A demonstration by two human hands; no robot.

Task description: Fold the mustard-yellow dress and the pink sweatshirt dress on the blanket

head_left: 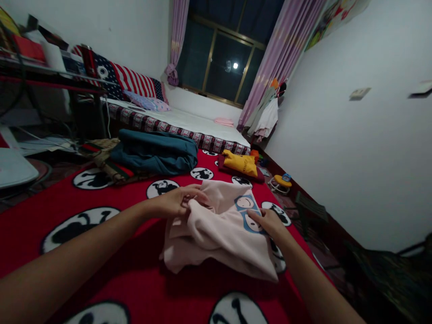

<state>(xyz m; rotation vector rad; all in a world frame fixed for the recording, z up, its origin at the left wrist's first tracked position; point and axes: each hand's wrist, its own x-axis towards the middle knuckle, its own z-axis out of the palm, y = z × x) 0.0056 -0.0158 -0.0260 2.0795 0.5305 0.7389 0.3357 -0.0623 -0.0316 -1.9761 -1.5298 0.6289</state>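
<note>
A pale pink top [222,238] with a blue-and-white face print lies partly bunched on the red blanket [141,279], which has white circles with dark figures. At its upper left, my left hand [185,200] has its fingers curled round a fold of the cloth. On the other side, my right hand [268,221] pinches the edge by the print, thumb on top and the other fingers mostly hidden. Between the hands the fabric rises in a loose, hollow fold.
Beyond the top lie a folded teal garment [155,153] and a yellow garment [240,163] on a maroon one. A second bed [189,119] stands under the window. At left is a cluttered desk [50,81]; at right, a small yellow stool [282,181] near the wall.
</note>
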